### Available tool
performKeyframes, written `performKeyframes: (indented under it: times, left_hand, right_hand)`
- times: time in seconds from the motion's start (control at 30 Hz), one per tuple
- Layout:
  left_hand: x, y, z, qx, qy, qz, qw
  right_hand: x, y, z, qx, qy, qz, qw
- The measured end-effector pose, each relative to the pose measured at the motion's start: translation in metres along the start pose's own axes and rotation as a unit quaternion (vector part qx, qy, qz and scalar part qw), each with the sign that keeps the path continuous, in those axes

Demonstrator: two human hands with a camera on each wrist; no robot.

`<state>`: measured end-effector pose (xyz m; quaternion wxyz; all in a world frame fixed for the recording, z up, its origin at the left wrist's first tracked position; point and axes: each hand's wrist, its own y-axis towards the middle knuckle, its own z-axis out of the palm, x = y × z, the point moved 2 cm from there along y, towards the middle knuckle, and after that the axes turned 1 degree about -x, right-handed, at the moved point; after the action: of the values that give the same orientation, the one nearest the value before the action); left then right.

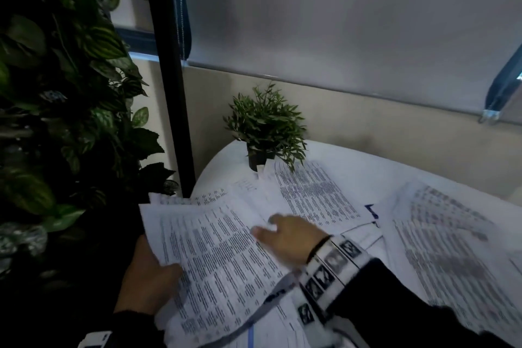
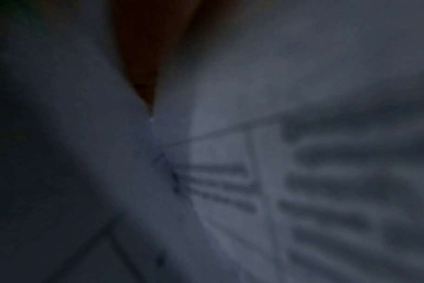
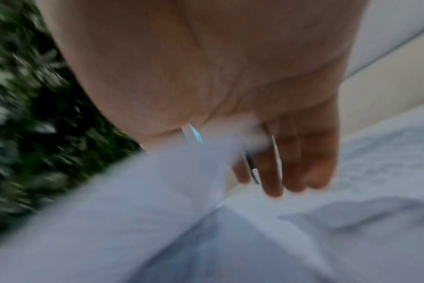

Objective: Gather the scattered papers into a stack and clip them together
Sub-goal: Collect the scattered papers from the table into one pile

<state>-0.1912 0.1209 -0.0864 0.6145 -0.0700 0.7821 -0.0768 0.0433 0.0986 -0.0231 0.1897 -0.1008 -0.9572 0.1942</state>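
In the head view, a fanned bundle of printed sheets (image 1: 214, 257) is held over the left edge of the white round table (image 1: 367, 172) by the left hand (image 1: 147, 277), the thumb pressed on top and the fingers hidden beneath, presumably so gathered pages stay together while more are added. The right hand (image 1: 288, 234) is stretched across the bundle with fingers extended and nothing seen gripped, probably to draw the next sheet in. More loose papers (image 1: 316, 195) lie spread towards the far edge beside a small potted plant (image 1: 265, 127), and others (image 1: 440, 243) at the right edge. No clip can be made out.

In the left wrist view, only blurred printed paper (image 2: 327, 191) is shown (dim and very close); the fingers cannot be seen.

In the right wrist view, the right hand's fingers (image 3: 298, 164) are seen nearly straight above pale paper (image 3: 230, 239), with thin sheet edges between them (too blurred to say whether anything is pinched).
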Motion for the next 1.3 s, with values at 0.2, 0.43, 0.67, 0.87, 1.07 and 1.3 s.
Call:
performKeyframes:
  times: [0.2, 0.43, 0.67, 0.87, 1.07, 1.3]
  left_hand:
    - [-0.004, 0.002, -0.011, -0.014, 0.043, 0.054, 0.998]
    - [-0.007, 0.001, -0.02, -0.003, 0.045, 0.119, 0.992]
    - [-0.015, -0.002, -0.008, 0.026, 0.009, 0.152, 0.988]
    - [-0.026, -0.008, 0.0, 0.022, 0.088, 0.178, 0.98]
    - [-0.033, -0.017, 0.012, -0.031, 0.025, 0.107, 0.993]
    - [-0.02, -0.016, 0.018, -0.012, -0.035, 0.007, 0.999]
  right_hand:
    - [-0.024, 0.056, 0.011, -0.009, -0.12, 0.127, 0.985]
    - [-0.019, 0.055, -0.002, -0.06, -0.143, 0.036, 0.987]
    - [-0.026, 0.042, -0.031, -0.101, -0.1, 0.076, 0.987]
    - [-0.017, 0.002, -0.045, -0.187, -0.05, 0.032, 0.98]
    - [0.043, -0.021, 0.01, -0.157, -0.022, -0.098, 0.982]
    - [0.086, -0.032, 0.062, -0.012, 0.043, -0.259, 0.965]
